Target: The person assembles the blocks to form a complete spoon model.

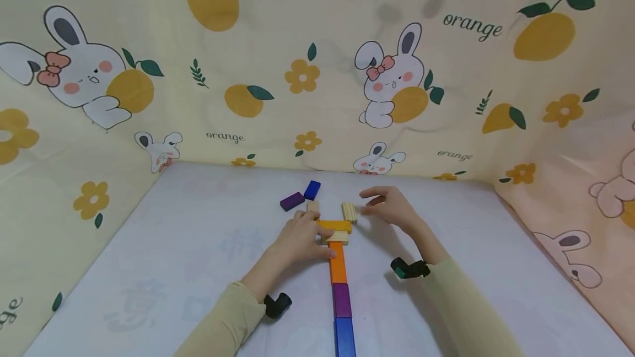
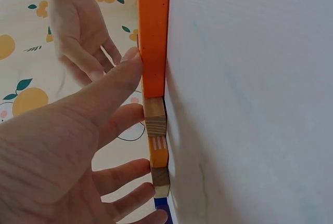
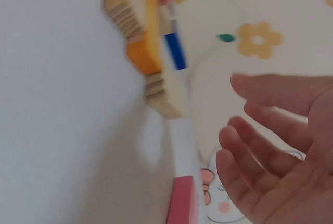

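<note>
My left hand [image 1: 300, 236] spreads over the far end of a row of wooden blocks. Its thumb touches the orange block [image 1: 338, 269], and its extended fingers rest at a plain wood block [image 1: 337, 237] and a yellow-orange block [image 1: 334, 226], both lying crosswise. Past them, a plain block [image 1: 349, 212] stands at the right and another plain block [image 1: 312, 206] at the left, partly covered by the fingers. My right hand [image 1: 394, 208] hovers just right of the right-hand plain block, fingers loosely bent. The right wrist view shows nothing in that hand [image 3: 276, 146].
Toward me the row continues with a purple block [image 1: 342, 300] and a blue block [image 1: 345, 336]. Farther back lie another purple block [image 1: 292, 201] and another blue block [image 1: 312, 190]. A pink block [image 3: 181, 200] shows in the right wrist view. Patterned cloth [image 1: 268, 37] walls the white table [image 1: 163, 258].
</note>
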The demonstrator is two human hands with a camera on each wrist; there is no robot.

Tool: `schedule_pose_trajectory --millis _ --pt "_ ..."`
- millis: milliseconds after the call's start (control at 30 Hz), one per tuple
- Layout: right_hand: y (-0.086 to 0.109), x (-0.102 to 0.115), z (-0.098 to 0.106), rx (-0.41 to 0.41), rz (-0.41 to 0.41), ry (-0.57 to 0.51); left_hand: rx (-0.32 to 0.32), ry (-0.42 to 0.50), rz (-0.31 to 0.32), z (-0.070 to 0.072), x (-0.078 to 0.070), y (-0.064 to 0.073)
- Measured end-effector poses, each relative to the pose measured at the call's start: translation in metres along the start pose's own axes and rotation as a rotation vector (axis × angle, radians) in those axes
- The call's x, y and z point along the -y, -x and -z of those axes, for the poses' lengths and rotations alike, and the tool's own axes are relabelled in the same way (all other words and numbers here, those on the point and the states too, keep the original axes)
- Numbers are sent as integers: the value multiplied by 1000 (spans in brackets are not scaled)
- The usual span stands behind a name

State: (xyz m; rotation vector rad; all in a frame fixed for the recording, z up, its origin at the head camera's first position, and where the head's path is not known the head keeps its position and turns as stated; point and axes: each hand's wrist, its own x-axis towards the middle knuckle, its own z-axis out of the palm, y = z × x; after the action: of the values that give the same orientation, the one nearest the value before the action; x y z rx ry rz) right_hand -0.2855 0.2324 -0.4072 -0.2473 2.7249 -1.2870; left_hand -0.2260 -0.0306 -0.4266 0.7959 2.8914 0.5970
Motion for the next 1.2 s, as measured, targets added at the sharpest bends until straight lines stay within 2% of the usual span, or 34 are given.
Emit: schedule_pose_trajectory --millis 133,200,300,500,733,967,1200 --pt "15 -7 11 -144 -25 -104 -5 13 5 0 -1 0" --pt "21 -13 15 -190 -50 -139 -3 18 11 0 -2 1" --pt "26 -23 22 -229 -94 -132 4 26 19 1 -2 1" --pt "31 -43 30 -195 -144 -103 15 18 25 2 -3 2" --pt "31 -52 31 -154 -225 -82 13 -3 12 1 -4 2" --pt "33 -57 31 -166 -216 -60 6 -27 -1 2 -4 1" --pt "32 -61 31 -141 -202 -61 4 -8 2 1 -3 2"
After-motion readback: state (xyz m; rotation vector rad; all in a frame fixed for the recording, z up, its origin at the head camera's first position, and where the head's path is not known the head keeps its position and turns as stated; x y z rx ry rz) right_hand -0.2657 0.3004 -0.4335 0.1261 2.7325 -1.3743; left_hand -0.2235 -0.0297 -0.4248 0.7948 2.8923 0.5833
